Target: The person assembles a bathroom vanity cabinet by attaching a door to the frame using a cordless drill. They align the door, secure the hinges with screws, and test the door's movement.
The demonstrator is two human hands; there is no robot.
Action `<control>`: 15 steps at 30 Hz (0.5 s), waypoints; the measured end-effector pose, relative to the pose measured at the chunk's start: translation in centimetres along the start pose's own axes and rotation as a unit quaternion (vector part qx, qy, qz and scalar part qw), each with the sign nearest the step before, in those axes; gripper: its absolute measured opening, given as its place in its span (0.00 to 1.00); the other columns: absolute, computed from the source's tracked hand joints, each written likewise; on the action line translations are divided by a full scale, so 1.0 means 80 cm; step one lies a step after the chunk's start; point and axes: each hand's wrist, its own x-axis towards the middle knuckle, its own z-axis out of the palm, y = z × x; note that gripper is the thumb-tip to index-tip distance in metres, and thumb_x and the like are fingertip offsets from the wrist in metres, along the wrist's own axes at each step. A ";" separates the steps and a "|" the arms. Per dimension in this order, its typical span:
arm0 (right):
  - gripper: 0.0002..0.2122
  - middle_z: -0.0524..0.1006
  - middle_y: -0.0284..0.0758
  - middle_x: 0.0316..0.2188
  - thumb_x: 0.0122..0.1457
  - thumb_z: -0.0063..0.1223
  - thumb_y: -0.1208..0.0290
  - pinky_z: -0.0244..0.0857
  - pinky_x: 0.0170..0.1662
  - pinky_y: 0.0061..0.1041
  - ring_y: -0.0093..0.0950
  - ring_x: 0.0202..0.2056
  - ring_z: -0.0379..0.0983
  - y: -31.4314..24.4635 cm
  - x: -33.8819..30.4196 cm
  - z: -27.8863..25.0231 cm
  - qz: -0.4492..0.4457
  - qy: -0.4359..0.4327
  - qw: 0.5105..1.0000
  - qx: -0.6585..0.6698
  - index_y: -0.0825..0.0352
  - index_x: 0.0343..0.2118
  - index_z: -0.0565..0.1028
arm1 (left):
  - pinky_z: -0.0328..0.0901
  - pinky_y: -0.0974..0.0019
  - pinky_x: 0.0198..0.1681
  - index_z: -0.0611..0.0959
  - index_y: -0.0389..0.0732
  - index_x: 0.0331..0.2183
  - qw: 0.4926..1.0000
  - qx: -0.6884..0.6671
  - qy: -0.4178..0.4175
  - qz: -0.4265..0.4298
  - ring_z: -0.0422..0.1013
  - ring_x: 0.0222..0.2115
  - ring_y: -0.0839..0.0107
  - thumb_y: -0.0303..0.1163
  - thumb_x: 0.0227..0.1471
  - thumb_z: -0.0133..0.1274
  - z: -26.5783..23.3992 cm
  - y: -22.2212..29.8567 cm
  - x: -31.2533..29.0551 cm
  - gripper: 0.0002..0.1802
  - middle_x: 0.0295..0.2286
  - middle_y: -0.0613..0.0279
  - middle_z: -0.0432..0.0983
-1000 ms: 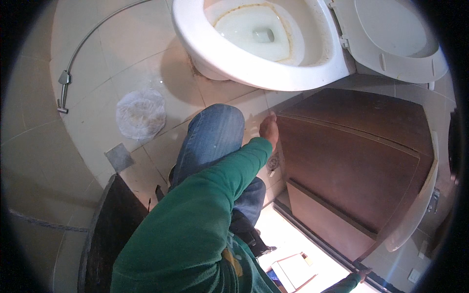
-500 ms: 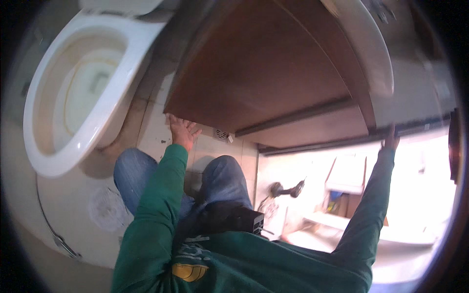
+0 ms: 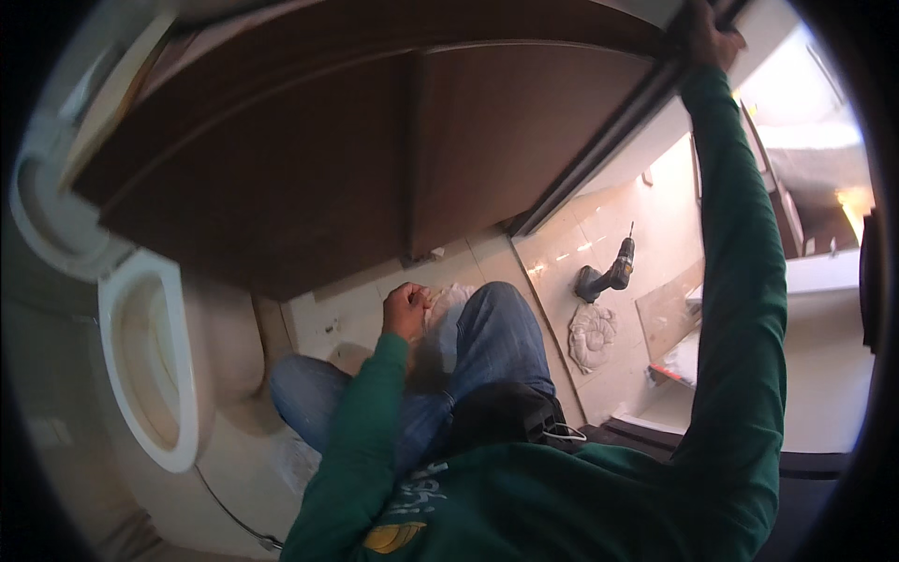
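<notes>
Two hands: the right hand [image 3: 709, 37] grips the top edge of the dark brown wooden cabinet [image 3: 375, 159]; the left hand [image 3: 406, 311] is fisted beside a white crumpled cloth [image 3: 451, 304] on the tiled floor [image 3: 571, 253].

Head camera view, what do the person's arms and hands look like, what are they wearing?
Both arms wear long dark green sleeves, the left sleeve and the right sleeve, reaching the wrists. The left hand and right hand are bare: no gloves, no visible watch or rings.
</notes>
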 end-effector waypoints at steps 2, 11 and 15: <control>0.47 0.74 0.58 0.52 0.51 0.64 0.39 0.65 0.57 0.45 0.52 0.53 0.72 -0.023 -0.027 0.009 0.023 0.058 0.996 0.061 0.82 0.57 0.64 | 0.73 0.65 0.40 0.83 0.35 0.38 0.994 0.033 0.075 0.068 0.78 0.36 0.71 0.33 0.61 0.55 0.008 0.078 -0.016 0.10 0.30 0.56 0.81; 0.45 0.71 0.60 0.52 0.50 0.64 0.40 0.62 0.60 0.45 0.54 0.56 0.68 -0.042 -0.036 -0.017 0.037 0.075 0.995 0.054 0.83 0.54 0.66 | 0.72 0.63 0.44 0.72 0.38 0.55 0.859 0.068 0.356 0.362 0.69 0.49 0.66 0.27 0.54 0.61 0.002 0.391 -0.075 0.28 0.52 0.55 0.68; 0.46 0.70 0.60 0.52 0.50 0.65 0.39 0.62 0.60 0.46 0.54 0.55 0.68 -0.039 -0.037 -0.009 0.041 0.083 0.994 0.050 0.82 0.55 0.65 | 0.71 0.60 0.48 0.68 0.39 0.59 0.863 0.055 0.376 0.333 0.67 0.50 0.66 0.30 0.56 0.61 -0.024 0.436 -0.069 0.32 0.54 0.54 0.67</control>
